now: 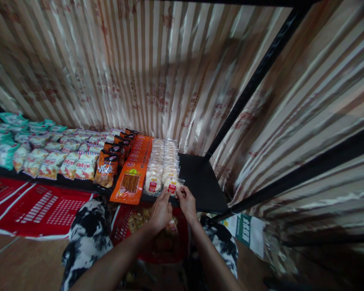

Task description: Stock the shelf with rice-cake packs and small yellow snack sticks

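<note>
At the right end of the goods row, two columns of round, pale crackers in clear packs stand on a black shelf [200, 182]. Both hands are at the front cracker pack [172, 186] of the right column, which has a red and yellow label. My left hand [161, 211] holds its lower left edge, index finger stretched along it. My right hand [186, 202] pinches its right edge between thumb and fingers. Beside it on the left is another front pack [153, 184]. Further left lie long orange snack packets [129, 182] with brown sticks showing through a window.
Orange and black bags [106, 167], white bags [86, 165] and teal bags [3, 155] fill the shelf leftward. A red basket [118, 226] with packets sits below, between my knees. Red crates [57, 210] stand left. A black post [255, 85] rises at the right; striped sheeting [157, 68] hangs behind.
</note>
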A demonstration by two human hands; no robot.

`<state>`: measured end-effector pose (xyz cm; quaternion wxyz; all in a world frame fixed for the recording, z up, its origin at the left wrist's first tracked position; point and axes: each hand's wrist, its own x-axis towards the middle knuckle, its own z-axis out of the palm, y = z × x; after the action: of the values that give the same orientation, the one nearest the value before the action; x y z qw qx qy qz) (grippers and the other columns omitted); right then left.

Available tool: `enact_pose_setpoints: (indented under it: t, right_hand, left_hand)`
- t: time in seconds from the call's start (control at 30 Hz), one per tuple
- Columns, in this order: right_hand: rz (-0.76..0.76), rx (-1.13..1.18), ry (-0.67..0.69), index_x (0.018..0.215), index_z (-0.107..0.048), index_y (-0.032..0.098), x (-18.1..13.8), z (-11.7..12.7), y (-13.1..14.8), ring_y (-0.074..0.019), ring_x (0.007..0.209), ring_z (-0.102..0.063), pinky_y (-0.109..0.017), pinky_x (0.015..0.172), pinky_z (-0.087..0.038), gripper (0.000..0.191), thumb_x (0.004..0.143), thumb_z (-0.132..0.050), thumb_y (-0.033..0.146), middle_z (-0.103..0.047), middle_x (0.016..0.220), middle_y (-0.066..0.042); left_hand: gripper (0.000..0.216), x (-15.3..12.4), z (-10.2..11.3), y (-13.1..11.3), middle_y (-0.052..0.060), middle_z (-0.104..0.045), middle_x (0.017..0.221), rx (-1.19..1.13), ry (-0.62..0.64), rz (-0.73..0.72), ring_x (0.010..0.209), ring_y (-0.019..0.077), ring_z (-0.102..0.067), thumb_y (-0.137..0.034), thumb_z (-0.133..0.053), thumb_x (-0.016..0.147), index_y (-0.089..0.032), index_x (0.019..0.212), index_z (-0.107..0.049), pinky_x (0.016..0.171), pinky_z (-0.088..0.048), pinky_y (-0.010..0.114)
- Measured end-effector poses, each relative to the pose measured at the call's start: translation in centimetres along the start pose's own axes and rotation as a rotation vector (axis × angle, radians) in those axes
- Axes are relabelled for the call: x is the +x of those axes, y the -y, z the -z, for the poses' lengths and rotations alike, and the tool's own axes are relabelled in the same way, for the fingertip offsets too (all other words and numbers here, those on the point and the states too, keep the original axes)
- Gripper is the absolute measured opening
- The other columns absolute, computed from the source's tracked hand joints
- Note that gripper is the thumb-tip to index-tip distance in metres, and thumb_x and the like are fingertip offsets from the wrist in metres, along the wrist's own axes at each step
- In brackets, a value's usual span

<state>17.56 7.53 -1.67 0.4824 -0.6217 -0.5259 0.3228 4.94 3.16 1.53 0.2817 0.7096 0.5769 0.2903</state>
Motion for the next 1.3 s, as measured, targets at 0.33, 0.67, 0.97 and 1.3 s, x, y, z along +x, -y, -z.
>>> enact_pose_setpoints:
  t: [0.33,0.67,0.97,1.3]
  right_hand:
    - [0.048,-0.099,-0.048,0.096,-0.059,0.014,0.5,-0.6,-0.5,-0.0130,0.058,-0.058,-0.026,0.058,-0.048,0.043,0.077,-0.045,0.049,-0.061,0.085,-0.007]
    - [0.083,-0.181,-0.072,0.092,-0.061,0.014,1.0,-0.9,-0.4,-0.0131,0.056,-0.058,-0.027,0.056,-0.048,0.037,0.078,-0.045,0.044,-0.059,0.086,-0.007]
    - [0.092,-0.200,-0.110,0.104,-0.057,0.011,1.0,-1.3,-0.6,-0.0133,0.059,-0.058,-0.029,0.060,-0.050,0.043,0.077,-0.049,0.043,-0.059,0.091,-0.010]
    - [0.177,-0.372,-0.192,0.132,-0.037,0.015,0.3,-1.5,-0.4,-0.0177,0.079,-0.055,-0.032,0.073,-0.048,0.065,0.076,-0.053,0.044,-0.049,0.107,-0.013]
  left_hand:
    - [0.051,0.1,0.0,0.7,0.011,-0.039,0.140,0.012,-0.001,0.010,0.131,0.0212,-0.034,-0.008,-0.039,0.077,-0.011,0.127,-0.047,0.108,-0.032,0.036]
    - [0.048,0.5,0.0,0.8,0.009,-0.038,0.141,0.041,0.021,0.002,0.128,0.0206,-0.038,-0.005,-0.037,0.076,-0.014,0.122,-0.052,0.107,-0.034,0.034]
    - [0.040,-0.3,-0.4,2.7,0.012,-0.041,0.138,0.085,-0.129,-0.096,0.130,0.0215,-0.035,-0.009,-0.036,0.079,-0.013,0.113,-0.056,0.108,-0.031,0.040]
    - [0.056,0.4,0.0,4.3,0.014,-0.004,0.151,0.173,-0.461,-0.073,0.138,0.0249,0.005,-0.016,-0.039,0.083,-0.010,0.137,-0.026,0.111,-0.012,0.049]
